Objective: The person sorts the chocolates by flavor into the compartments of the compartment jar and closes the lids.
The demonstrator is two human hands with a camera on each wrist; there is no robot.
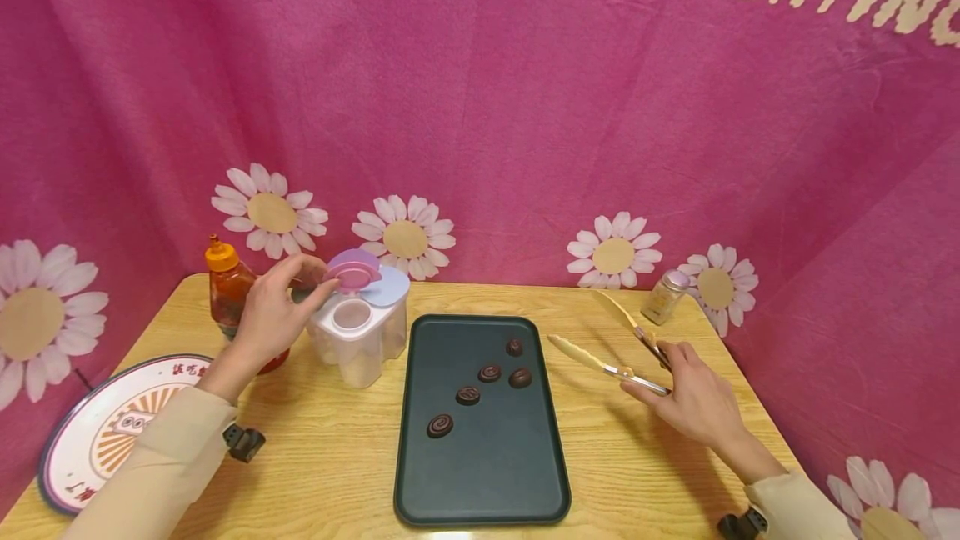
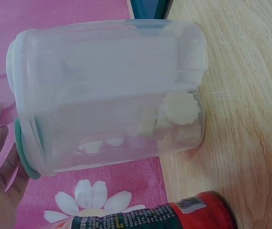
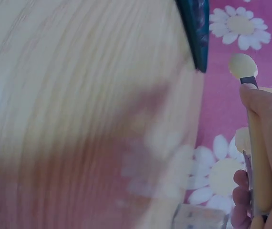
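Observation:
My left hand (image 1: 272, 307) pinches the edge of a pink flip lid (image 1: 354, 277) between thumb and fingers. That lid stands raised over a round opening in a clear multi-compartment storage container (image 1: 360, 361). In the left wrist view, pale cream-coloured pieces (image 2: 180, 109) lie in one compartment, and a green lid (image 2: 25, 149) is by the fingers. At the right, my right hand (image 1: 697, 394) grips food tongs (image 1: 581, 354) by their handles, with the cream tips spread apart and nothing between them. Several dark chocolates (image 1: 468, 395) lie on a dark tray (image 1: 487, 473) between the hands.
Behind the left wrist stands a sauce bottle (image 1: 227, 294) with an orange cap. A white round plate (image 1: 90, 419) lies at the left, partly under the forearm. A small lidded jar (image 1: 664, 297) stands at the back right. Pink cloth (image 1: 480, 107) surrounds the wooden table.

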